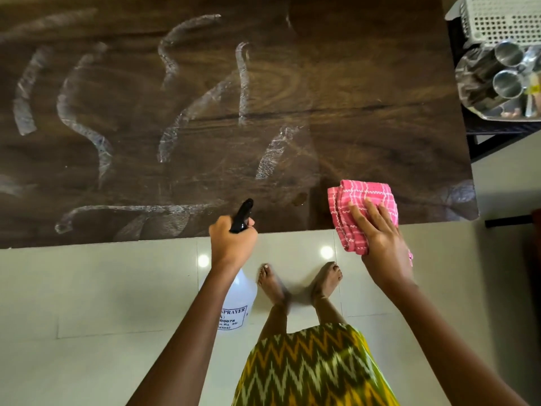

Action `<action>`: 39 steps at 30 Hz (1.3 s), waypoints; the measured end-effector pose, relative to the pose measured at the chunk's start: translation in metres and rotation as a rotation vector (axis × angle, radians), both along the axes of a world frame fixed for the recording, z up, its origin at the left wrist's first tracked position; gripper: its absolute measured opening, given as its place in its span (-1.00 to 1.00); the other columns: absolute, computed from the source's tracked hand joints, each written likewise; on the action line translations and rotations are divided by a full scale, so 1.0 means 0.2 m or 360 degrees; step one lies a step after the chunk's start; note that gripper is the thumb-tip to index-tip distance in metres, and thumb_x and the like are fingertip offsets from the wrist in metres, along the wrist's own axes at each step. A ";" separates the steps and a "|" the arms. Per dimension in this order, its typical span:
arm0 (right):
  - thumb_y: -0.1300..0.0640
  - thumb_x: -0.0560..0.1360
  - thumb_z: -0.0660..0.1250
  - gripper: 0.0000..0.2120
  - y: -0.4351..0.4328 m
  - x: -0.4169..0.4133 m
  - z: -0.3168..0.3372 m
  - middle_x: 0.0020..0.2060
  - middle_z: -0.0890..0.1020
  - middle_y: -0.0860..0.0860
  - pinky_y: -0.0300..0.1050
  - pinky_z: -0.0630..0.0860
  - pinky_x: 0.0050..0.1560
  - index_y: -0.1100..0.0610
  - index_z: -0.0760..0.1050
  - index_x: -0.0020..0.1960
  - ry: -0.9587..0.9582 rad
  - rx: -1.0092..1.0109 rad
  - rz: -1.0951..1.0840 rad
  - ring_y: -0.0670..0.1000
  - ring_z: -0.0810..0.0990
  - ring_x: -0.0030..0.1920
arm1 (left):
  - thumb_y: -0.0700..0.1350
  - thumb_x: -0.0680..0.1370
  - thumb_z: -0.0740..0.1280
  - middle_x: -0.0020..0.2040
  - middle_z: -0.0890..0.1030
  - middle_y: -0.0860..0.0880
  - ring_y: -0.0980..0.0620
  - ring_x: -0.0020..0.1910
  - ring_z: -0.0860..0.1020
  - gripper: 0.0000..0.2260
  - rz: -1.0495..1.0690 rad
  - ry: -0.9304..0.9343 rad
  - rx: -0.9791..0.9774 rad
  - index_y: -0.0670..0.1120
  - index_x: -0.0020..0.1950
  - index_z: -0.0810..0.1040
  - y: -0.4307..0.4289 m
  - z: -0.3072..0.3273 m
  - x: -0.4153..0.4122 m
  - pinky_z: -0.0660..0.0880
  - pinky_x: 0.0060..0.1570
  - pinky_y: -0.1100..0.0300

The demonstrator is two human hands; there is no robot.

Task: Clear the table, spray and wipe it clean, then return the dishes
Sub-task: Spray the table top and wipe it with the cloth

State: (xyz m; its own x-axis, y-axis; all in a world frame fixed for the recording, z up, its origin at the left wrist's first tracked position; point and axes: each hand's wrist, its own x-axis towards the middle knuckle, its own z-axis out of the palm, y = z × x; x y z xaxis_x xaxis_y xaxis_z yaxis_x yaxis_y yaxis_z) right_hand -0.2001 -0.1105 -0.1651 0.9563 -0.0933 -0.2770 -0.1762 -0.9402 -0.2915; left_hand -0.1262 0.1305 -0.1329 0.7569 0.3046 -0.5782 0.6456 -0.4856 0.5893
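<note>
The dark wooden table (366, 136) fills the upper view, streaked with several curved wet trails of spray. My left hand (231, 241) grips a white spray bottle (238, 303) by its black trigger head, the nozzle pointing over the table's near edge. My right hand (380, 238) lies flat on a folded pink checked cloth (360, 206), which rests on the table's near right corner and hangs over the edge. The dishes, steel cups (508, 68) on a steel tray (497, 117), stand off the table at the far right.
A white perforated basket (503, 19) sits behind the steel tray on a dark side stand. Pale glossy floor tiles (102, 288) lie below the table edge. My bare feet (301, 282) stand close to the table.
</note>
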 end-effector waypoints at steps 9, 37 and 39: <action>0.34 0.40 0.42 -0.30 0.07 0.12 -0.01 0.44 0.24 0.16 0.36 0.24 0.32 0.09 0.23 0.46 -0.0046 0.0079 -0.0023 0.26 0.13 0.46 | -0.33 0.44 0.29 -0.33 0.45 -0.02 0.08 -0.46 0.40 -0.91 -0.0055 -0.0127 -0.0060 -0.25 -0.17 0.58 0.01 0.03 0.07 0.34 -0.54 0.40; 0.41 0.48 0.20 -0.17 0.54 0.51 -0.26 0.50 -0.26 0.14 0.52 -0.08 0.29 0.01 -0.21 0.52 0.0394 -0.0173 0.0357 0.37 -0.30 0.43 | -0.25 0.46 0.26 -0.15 0.59 0.12 0.18 -0.13 0.57 -0.78 0.0502 -0.1198 -0.0248 -0.16 0.10 0.51 0.43 -0.20 0.44 0.53 0.10 0.10; 0.26 0.43 0.38 -0.17 0.68 0.36 -0.29 0.51 -0.08 0.18 0.55 0.00 0.25 0.06 -0.04 0.53 0.0356 -0.0123 0.0681 0.40 -0.15 0.45 | -0.30 0.46 0.25 -0.17 0.61 0.19 0.12 -0.10 0.59 -0.78 0.0475 -0.1214 -0.0254 -0.11 0.07 0.52 0.43 -0.21 0.45 0.54 0.13 0.00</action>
State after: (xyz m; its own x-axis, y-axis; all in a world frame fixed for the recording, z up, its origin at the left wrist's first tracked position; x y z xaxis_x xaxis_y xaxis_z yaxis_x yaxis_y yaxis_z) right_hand -0.1273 0.0254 -0.2221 0.8312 0.2670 -0.4876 0.1807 -0.9593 -0.2171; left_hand -0.0369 0.2164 -0.1740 0.8588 0.5122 0.0070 0.1300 -0.2310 0.9642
